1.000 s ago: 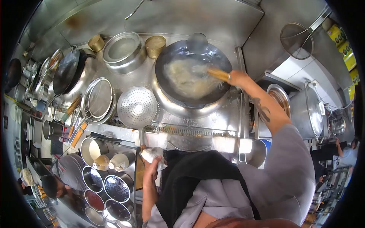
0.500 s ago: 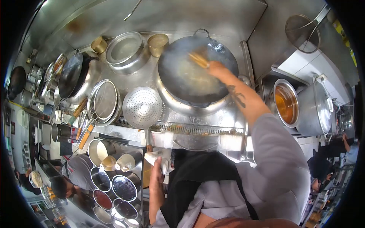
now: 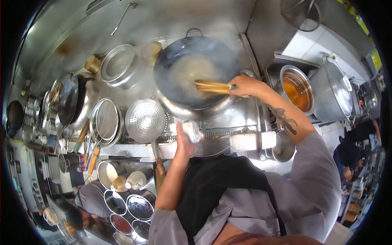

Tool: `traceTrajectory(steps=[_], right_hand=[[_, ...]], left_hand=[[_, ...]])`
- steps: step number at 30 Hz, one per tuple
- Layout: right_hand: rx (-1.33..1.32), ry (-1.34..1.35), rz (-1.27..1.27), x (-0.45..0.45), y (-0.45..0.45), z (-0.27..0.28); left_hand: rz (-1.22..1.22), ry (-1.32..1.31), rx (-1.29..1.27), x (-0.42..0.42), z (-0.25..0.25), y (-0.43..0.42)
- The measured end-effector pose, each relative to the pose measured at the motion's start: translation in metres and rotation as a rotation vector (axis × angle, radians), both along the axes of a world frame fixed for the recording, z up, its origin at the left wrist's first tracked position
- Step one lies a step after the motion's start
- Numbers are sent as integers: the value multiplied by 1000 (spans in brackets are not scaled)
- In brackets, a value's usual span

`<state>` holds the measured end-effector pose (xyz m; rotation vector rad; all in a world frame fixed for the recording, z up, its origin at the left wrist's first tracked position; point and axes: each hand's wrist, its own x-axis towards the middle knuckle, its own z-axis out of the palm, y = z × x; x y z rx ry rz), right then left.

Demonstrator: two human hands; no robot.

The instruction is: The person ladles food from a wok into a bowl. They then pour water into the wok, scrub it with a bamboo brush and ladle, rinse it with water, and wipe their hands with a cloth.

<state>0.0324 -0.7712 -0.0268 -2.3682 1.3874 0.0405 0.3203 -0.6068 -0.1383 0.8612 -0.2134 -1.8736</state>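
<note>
My right hand [image 3: 246, 86] is closed around the near end of a bamboo wok brush [image 3: 213, 86], whose bristles point left over the right part of a large dark wok [image 3: 163, 69]. Cloudy liquid [image 3: 192, 69] lies in the wok's bottom, partly veiled by steam. Lower down, my left hand [image 3: 184, 141] grips a folded white cloth [image 3: 191, 130] in front of the stove's edge. Just left of it rests a perforated skimmer [image 3: 145, 120] with a wooden handle.
Round metal strainers [image 3: 104, 119] and a steel pot [image 3: 118, 63] stand left of the wok. An orange-liquid bowl [image 3: 297, 93] and a lidded stockpot [image 3: 332, 92] are at right. Sauce containers [image 3: 140, 206] sit lower left, near another person [image 3: 92, 196].
My right hand has moved the brush down toward the wok's right side. My left hand, with the cloth, has come up and right, away from the skimmer's handle. The view has shifted.
</note>
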Motion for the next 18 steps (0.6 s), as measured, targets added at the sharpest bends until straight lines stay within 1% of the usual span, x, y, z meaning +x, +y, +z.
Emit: traceTrajectory(steps=[1, 3, 4, 5, 6, 7, 8, 9, 10, 11, 12, 13, 14, 15, 17, 18], right_hand=[[-6, 1, -21, -10, 12, 14], [-119, -122, -180, -27, 47, 49], [-123, -120, -192, -30, 68, 71], [-24, -162, -373, -28, 90, 91], [79, -204, -550, -27, 110, 97], [-13, -354, -574, -39, 127, 72], [-106, -504, -597, -54, 142, 31], [-116, -696, -606, -59, 160, -4], [-48, -873, -658, -63, 180, -44], [-38, -964, -756, -60, 202, -86], [304, -1135, -1025, -52, 227, -100], [539, -1289, -1238, -43, 241, -120], [920, -1362, -1448, -47, 242, -141], [922, -1362, -1451, -49, 247, -145], [1097, -1454, -1421, -54, 253, -151], [1141, -1453, -1421, -58, 249, -136]], left_hand=[[-3, 26, 51, -12, 1, -16], [-6, 19, 95, -31, -1, -45], [29, 20, 132, -40, -6, -59], [72, 18, 170, -46, -10, -70], [106, 6, 213, -52, -10, -77], [107, 4, 212, -53, -11, -81], [131, 4, 232, -55, -13, -84], [154, 6, 253, -57, -13, -85], [172, 30, 269, -56, -3, -83], [166, 26, 270, -57, -6, -85], [169, -13, 218, -58, -13, -88], [171, -52, 167, -59, -19, -90], [184, -43, 244, -59, -19, -95], [182, -45, 247, -59, -24, -97], [147, -115, 284, -58, -31, -103], [151, -117, 289, -55, -31, -98]])
